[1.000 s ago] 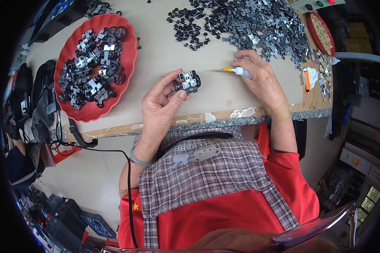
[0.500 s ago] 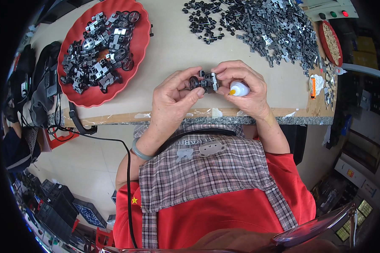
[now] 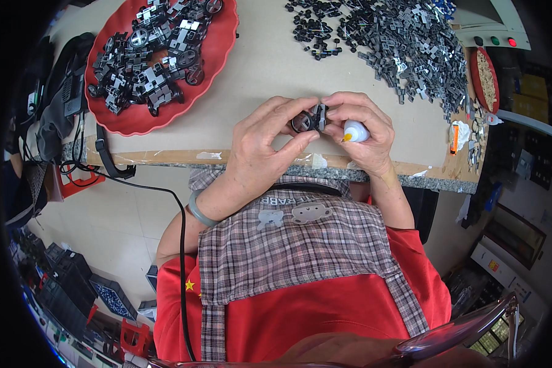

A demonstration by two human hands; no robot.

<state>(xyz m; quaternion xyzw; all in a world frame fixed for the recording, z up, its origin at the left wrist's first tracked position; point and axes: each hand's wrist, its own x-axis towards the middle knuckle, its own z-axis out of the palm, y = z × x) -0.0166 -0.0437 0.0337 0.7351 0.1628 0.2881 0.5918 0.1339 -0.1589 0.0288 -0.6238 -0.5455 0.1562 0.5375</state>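
Between my hands, above the near part of the table, is a small black and silver toy vehicle chassis with a round wheel-like part on its left. My left hand pinches it between thumb and fingers. My right hand has its fingertips on the chassis's right side. Tucked in that same hand is a small white glue bottle, its yellow tip pointing down and left. The fingers partly hide the chassis.
A red scalloped tray heaped with similar chassis stands at the left. Grey plastic parts and black wheel sets lie piled at the far right. An orange tube lies near the right edge. A black cable hangs beside my left arm.
The chassis has turned in my hands, and its round part now faces up more. My hands have shifted slightly right in view; the head view has moved too.
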